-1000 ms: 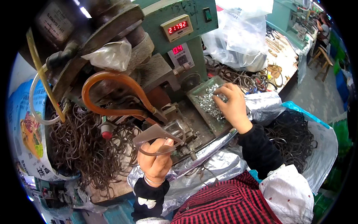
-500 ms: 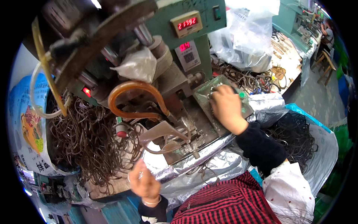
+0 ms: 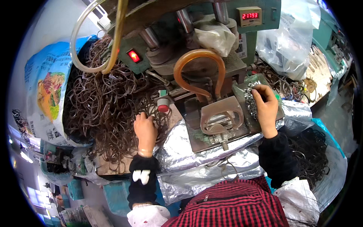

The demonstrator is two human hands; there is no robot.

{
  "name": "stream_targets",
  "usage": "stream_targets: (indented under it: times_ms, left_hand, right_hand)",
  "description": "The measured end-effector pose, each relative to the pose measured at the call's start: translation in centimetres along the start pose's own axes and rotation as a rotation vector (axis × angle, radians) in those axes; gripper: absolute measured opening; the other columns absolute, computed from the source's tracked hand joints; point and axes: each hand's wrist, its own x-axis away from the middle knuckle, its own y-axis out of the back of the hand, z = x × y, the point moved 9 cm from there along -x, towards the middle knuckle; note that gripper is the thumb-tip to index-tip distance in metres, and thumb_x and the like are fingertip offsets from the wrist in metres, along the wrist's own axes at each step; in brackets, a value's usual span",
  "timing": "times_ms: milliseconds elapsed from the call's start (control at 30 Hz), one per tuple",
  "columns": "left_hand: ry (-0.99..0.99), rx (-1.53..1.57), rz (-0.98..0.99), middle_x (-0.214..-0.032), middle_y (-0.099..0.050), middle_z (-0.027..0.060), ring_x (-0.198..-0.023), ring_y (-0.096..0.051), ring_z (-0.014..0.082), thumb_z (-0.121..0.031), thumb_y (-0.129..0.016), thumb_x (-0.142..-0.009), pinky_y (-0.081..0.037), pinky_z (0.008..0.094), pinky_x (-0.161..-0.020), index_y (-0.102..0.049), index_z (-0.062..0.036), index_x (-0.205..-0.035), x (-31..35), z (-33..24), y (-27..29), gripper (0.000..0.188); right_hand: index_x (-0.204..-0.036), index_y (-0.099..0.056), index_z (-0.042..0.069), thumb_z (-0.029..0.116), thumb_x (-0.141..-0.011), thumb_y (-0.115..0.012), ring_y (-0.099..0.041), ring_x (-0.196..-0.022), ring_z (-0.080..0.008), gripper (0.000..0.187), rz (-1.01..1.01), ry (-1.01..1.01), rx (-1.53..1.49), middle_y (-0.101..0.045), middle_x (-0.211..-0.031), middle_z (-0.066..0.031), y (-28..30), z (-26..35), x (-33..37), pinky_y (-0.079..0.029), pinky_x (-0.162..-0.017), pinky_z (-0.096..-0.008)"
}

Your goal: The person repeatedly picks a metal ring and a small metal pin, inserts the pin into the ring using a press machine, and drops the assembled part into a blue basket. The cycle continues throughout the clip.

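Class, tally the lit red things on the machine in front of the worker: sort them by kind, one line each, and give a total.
Red digit display: 1
Lit red switch: 1
Red round button: 1
Total: 3

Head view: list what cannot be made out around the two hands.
- Left hand: fingertips buried in the pile of brown wire rings, so any grip is hidden.
- Right hand: covers part of the tray of small shiny parts; the parts are too small to identify.
- Machine: top cut off by the upper edge.
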Motion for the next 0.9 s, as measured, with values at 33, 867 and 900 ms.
stream_targets:
  times_ms: [33,867,900]
  left_hand:
    - [-0.027,0.029,-0.039,-0.09,-0.06,0.0115,-0.09,-0.058,0.0329,0.001,-0.069,-0.066,-0.048,0.0424,-0.075,-0.074,-0.0058,-0.086,0.4,0.8,-2.1,0.022]
    - [0.572,1.25,-0.552,-0.094,-0.067,0.0075,-0.069,-0.056,0.0097,-0.005,-0.054,-0.101,-0.048,0.0234,-0.059,-0.059,0.0032,-0.131,6.0,-2.9,5.0,0.031]
    - [0.507,1.185,-0.626,-0.096,-0.067,0.0074,-0.07,-0.055,0.0095,-0.006,-0.054,-0.101,-0.047,0.0241,-0.058,-0.059,0.0023,-0.132,5.0,-3.7,7.6,0.032]
  right_hand:
    - [-0.102,-0.065,-0.001,0.005,-0.09,-0.067,-0.063,-0.086,-0.0107,0.014,-0.013,0.03,0.092,-0.069,-0.09,-0.0047,0.9,0.6,0.5,-0.049,-0.081,-0.0256]
    - [-0.125,-0.054,-0.006,-0.002,-0.087,-0.067,-0.062,-0.092,-0.0089,0.041,0.322,-0.179,-0.566,-0.068,-0.097,-0.0058,-7.7,5.9,3.8,-0.049,-0.083,-0.0233]
    - [-0.125,-0.053,-0.006,-0.002,-0.087,-0.068,-0.062,-0.091,-0.0084,0.041,0.32,-0.22,-0.596,-0.068,-0.097,-0.0056,-7.6,5.9,3.7,-0.048,-0.082,-0.0231]
